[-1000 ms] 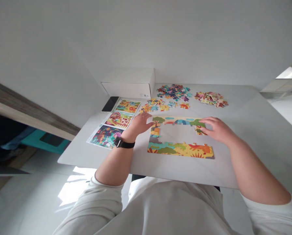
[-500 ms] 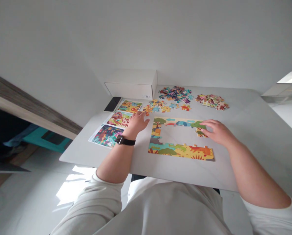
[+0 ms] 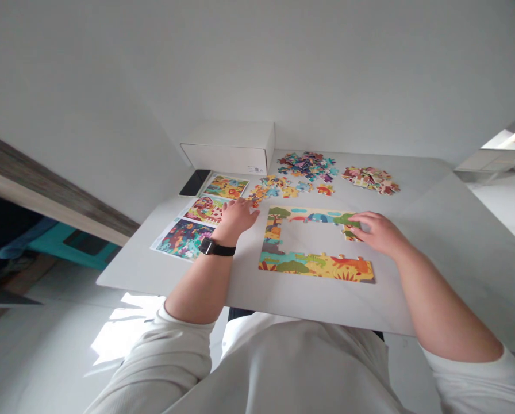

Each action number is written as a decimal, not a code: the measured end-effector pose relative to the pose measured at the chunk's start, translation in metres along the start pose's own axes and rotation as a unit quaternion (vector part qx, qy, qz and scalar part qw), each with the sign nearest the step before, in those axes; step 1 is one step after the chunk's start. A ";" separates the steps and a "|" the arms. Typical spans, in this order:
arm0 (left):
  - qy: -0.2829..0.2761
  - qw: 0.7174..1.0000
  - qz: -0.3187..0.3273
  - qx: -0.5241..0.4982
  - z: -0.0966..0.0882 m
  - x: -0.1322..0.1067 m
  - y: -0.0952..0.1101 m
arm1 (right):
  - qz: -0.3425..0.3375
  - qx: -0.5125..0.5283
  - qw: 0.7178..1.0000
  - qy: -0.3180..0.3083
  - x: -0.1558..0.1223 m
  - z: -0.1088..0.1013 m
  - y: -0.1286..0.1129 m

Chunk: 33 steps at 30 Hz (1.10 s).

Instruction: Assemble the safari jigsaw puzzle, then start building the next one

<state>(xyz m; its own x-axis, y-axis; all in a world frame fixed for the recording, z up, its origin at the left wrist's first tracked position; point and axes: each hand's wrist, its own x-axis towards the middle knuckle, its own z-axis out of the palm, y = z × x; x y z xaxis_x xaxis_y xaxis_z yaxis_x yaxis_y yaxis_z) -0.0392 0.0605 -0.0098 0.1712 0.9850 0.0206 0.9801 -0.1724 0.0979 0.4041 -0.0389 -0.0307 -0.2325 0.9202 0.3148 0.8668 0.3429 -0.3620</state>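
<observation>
A jigsaw puzzle (image 3: 313, 267) with animals and trees lies on the table, its border joined except for a gap on the right side and its middle bare. My right hand (image 3: 379, 231) rests at its upper right corner, fingers outstretched and thumb apart, touching the green tree pieces. Over the farm picture sheet (image 3: 203, 209) is my left hand (image 3: 238, 218), palm down with fingers extended. Its fingertips reach the near edge of the loose yellow and orange puzzle pieces (image 3: 289, 191). Nothing shows in either hand.
Beyond lie a dark multicoloured pile of pieces (image 3: 308, 165) and a pink-and-cream pile (image 3: 371, 180). A white box (image 3: 227, 155) stands against the wall, with a phone (image 3: 195, 182) nearby. A jungle picture (image 3: 226, 186) and a dark colourful picture (image 3: 186, 238) lie on the left.
The whole view has shifted slightly, so the table appears a little further left. Both hands keep nearly the same places and poses, and the puzzle looks unchanged.
</observation>
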 end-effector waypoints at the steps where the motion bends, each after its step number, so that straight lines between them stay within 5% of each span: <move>1: -0.001 1.000 -0.002 0.002 -0.001 -0.001 0.000 | 0.001 -0.002 1.000 -0.001 0.000 0.001 0.001; 25: 0.010 0.995 0.076 -0.061 0.006 0.007 -0.008 | 0.003 -0.005 1.000 -0.007 0.001 0.002 0.002; 33: 0.041 0.994 0.044 -0.091 -0.007 0.045 -0.020 | -0.004 0.002 1.000 0.003 0.001 0.003 0.005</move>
<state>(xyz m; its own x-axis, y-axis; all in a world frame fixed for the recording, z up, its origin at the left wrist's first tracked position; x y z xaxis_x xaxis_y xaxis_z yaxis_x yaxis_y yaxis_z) -0.0519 0.1083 -0.0044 0.2387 0.9639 0.1177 0.9263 -0.2624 0.2705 0.4070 -0.0355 -0.0347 -0.2371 0.9161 0.3234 0.8628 0.3516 -0.3634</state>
